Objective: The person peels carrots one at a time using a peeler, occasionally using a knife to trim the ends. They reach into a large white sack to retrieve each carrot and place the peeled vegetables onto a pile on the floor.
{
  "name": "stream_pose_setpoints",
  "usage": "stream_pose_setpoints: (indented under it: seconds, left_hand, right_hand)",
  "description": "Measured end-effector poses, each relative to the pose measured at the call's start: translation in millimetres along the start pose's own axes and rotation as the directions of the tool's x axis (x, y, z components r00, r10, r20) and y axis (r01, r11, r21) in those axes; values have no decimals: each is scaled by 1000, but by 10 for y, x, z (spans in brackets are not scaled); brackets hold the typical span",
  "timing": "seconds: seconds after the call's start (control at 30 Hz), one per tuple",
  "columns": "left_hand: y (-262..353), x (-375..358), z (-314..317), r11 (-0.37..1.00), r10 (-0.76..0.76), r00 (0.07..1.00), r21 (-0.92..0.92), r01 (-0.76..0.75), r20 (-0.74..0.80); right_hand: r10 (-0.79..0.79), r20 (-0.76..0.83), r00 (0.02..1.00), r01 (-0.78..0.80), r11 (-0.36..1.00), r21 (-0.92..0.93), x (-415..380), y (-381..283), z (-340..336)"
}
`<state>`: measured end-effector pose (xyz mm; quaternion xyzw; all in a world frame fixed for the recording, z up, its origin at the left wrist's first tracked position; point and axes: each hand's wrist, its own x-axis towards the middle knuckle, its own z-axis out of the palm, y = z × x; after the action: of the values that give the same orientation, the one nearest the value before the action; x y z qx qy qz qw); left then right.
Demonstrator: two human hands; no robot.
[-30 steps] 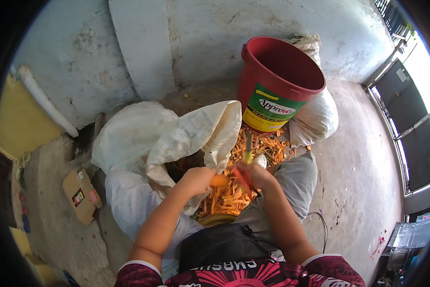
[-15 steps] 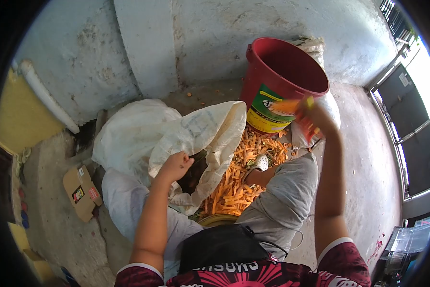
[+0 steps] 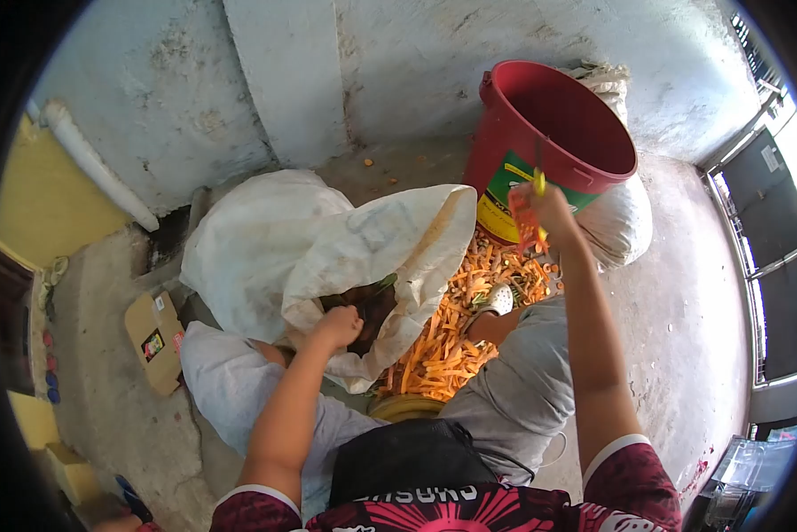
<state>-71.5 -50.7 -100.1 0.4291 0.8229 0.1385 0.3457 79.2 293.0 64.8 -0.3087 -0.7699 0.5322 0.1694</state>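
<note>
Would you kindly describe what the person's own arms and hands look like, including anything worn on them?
The left hand and right hand are ungloved. The left sleeve and right sleeve are short, leaving both forearms bare; the cloth is maroon with a darker pattern, edged in white.

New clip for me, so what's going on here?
A person's right hand holds a red tool and a yellow-handled tool in front of a tall red plastic bucket. The left hand, fingers curled, is at the open mouth of a large white woven sack; whether it grips anything is unclear. Loose orange strips lie heaped beside the sack.
</note>
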Motion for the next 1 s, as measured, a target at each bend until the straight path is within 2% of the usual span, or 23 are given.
stream_pose_setpoints:
  seconds: [0.07,0.1,0.17,0.2,0.3,0.33,0.37,0.47,0.63,0.67,0.77,0.8,0.9,1.0]
  left_hand:
    - [17,119,178,999,42,995,-30,-39,85]
    - [30,200,210,997,45,996,-72,-40,74]
    - [-3,312,286,987,45,997,-154,-35,61]
    - [-105,433,379,978,99,995,-183,-104,-33]
    - [-233,764,423,966,-53,991,-258,19,-126]
    - [-265,843,467,953,-209,964,-255,163,-162]
    - [-306,959,486,932,-297,937,-270,243,-182]
    - [-408,1238,355,902,-396,890,-276,331,-225]
    - [-476,1708,198,890,-439,865,-251,381,-243]
    - [-474,1786,190,889,-444,864,-243,389,-238]
    - [-468,2002,221,885,-457,860,-213,414,-226]
    - [-466,2072,228,885,-457,862,-204,418,-220]
    - [-446,2236,259,887,-458,864,-171,429,-211]
    - [-423,2357,308,891,-452,870,-147,429,-198]
  right_hand:
    - [-29,-89,996,9,977,-214,40,525,200]
    - [-52,-131,990,7,947,-320,87,656,248]
    - [27,-107,994,-58,951,-303,29,362,313]
    - [63,-92,994,-88,951,-297,34,262,338]
    - [-62,-76,995,37,954,-297,229,443,302]
    - [-1,-59,998,-19,941,-338,201,316,317]
    - [8,-54,998,-25,942,-336,216,244,315]
    - [12,-43,999,-26,942,-336,323,172,316]
    - [-48,-46,998,31,945,-326,414,177,360]
    - [4,-40,999,-17,947,-321,411,106,368]
    - [-32,-37,999,19,950,-311,450,80,370]
    - [17,-13,1000,-20,947,-320,468,46,355]
    - [-32,-37,999,19,955,-297,516,116,341]
    - [11,-55,998,-26,959,-281,541,171,301]
